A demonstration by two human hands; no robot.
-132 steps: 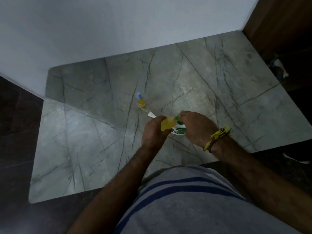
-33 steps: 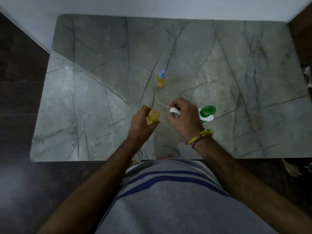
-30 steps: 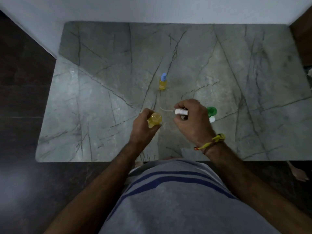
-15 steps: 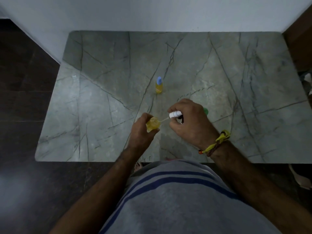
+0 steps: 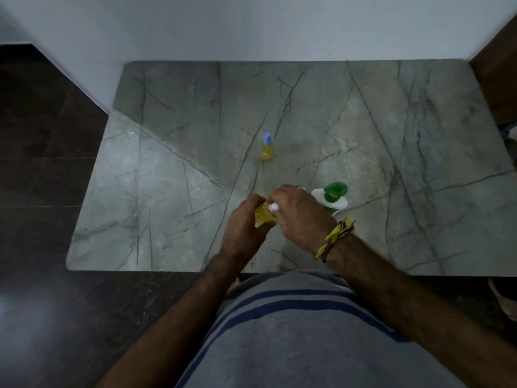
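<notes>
Yellow little bottle (image 5: 264, 218) sits gripped in the left hand (image 5: 242, 229), just over the marble table (image 5: 167, 191). Right hand (image 5: 300, 212) pinches the white pump top (image 5: 274, 207) at its neck. Looks nearly seated; tightening it is what's left, I reckon.

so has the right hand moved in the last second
Yes: the right hand with its white pump cap has shifted left, away from the standing green-capped bottle, to the yellow bottle.

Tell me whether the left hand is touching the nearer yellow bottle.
Touching. The head view shows the left hand gripping the yellow bottle, fingers curled round its body. The right hand pinches a white nozzle.
</notes>
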